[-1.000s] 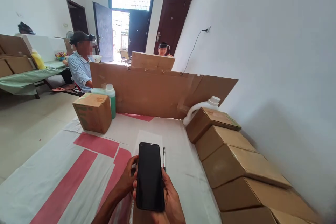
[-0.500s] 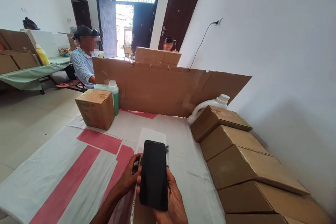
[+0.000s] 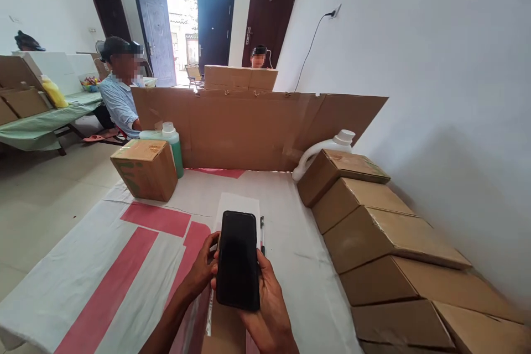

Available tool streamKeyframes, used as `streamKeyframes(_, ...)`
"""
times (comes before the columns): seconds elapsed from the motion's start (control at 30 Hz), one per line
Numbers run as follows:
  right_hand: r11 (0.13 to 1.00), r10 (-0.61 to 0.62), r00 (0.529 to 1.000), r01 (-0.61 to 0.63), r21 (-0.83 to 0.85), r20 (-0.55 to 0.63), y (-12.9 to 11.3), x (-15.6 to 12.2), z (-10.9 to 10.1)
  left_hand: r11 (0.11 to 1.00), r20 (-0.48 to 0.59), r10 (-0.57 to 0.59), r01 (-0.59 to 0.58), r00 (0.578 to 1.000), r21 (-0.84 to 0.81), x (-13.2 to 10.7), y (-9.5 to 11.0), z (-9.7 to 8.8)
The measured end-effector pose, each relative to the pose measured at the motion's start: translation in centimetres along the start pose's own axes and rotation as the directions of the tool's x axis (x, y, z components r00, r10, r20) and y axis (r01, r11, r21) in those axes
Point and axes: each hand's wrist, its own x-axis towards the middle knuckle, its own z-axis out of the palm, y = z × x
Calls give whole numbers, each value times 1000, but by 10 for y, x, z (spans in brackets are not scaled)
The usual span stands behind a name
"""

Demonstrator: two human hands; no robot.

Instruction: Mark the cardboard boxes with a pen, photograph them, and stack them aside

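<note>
A black smartphone (image 3: 237,260) is upright in my right hand (image 3: 267,301), its dark screen toward me. The right thumb lies along its right edge, and fingertips show round its left edge. My left hand (image 3: 203,265) is at the phone's left side with its fingers curled; their tips go behind the phone, so what they grip is hidden. Beyond the phone lies a white sheet of paper (image 3: 238,202), partly covered by it. A pen (image 3: 262,232) rests just right of the phone. Below the hands is a brown cardboard piece (image 3: 224,332).
Cardboard boxes (image 3: 373,232) line the table's right side, near a white jug (image 3: 332,144). At back left are a carton (image 3: 145,171) and a green-liquid bottle (image 3: 174,149). A cardboard panel (image 3: 240,127) crosses the far edge. Two people (image 3: 120,88) are beyond it.
The camera view has shifted, so the surroundings sit higher and further left. The phone remains in my right hand, slightly higher in view, and my left hand stays beside it.
</note>
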Motion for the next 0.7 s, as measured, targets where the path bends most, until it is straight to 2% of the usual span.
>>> streamKeyframes(0.1, 1000, 13, 1000, -13, -1, -21, -4, -2, -3, 999, -9, -42, 43, 999, 20, 2, 1, 0)
streamKeyframes(0.17, 999, -49, 998, 48, -21, -36, -13, -5, -10, 998, -8, -51, 51, 999, 28, 2, -1, -1)
streamKeyframes(0.27, 976, -208, 975, 201, -87, -81, -35, -13, -35, 998, 20, -55, 55, 998, 4, 2, -9, -4)
streamKeyframes(0.33, 945, -286, 945, 251, -211, -157, -53, -16, -61, 998, 31, -69, 69, 997, 1, 3, -12, -7)
streamKeyframes(0.37, 908, -338, 913, 252, -336, -229, -61, -17, -76, 997, 26, -74, 74, 997, 4, 3, -12, -8)
streamKeyframes(0.4, 844, -411, 856, 226, -486, -315, -68, -17, -92, 997, 14, -79, 79, 997, 10, 3, -11, -9)
streamKeyframes(0.47, 661, -587, 678, 86, -746, -442, -77, -16, -121, 996, 0, -85, 85, 996, 20, 2, -5, -8)
streamKeyframes(0.5, 580, -658, 590, 0, -815, -469, -80, -14, -134, 997, -5, -80, 80, 997, 23, 1, -1, -7)
streamKeyframes(0.53, 528, -697, 532, -72, -846, -480, -80, -13, -145, 997, 4, -72, 72, 997, 25, -1, 3, -5)
streamKeyframes(0.6, 454, -731, 481, -189, -871, -485, -79, -10, -162, 999, 35, -44, 43, 998, 19, -2, 8, -3)
streamKeyframes(0.7, 285, -772, 471, -343, -895, -426, -77, -8, -174, 999, 41, -46, 45, 998, 26, -3, 7, -4)
